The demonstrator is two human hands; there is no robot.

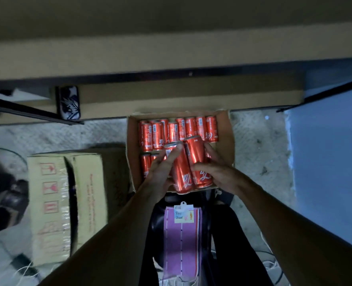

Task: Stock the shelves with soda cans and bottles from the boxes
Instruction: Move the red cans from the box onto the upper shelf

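The left hand (160, 174) curled round one red can (181, 176) and the right hand (219, 172) gripped a second can (196, 157) touching it, both held just above the can-filled box (229, 139) on the floor (257, 145).

1. Looks like a shop storeroom.
2. Open cardboard box (225, 137) packed with red soda cans (191, 126), set on bare concrete floor (257, 145).
3. Taped carton (53, 203) with handling marks alongside; dark metal shelf (171, 72) above, loaded with long flat cartons (181, 98).
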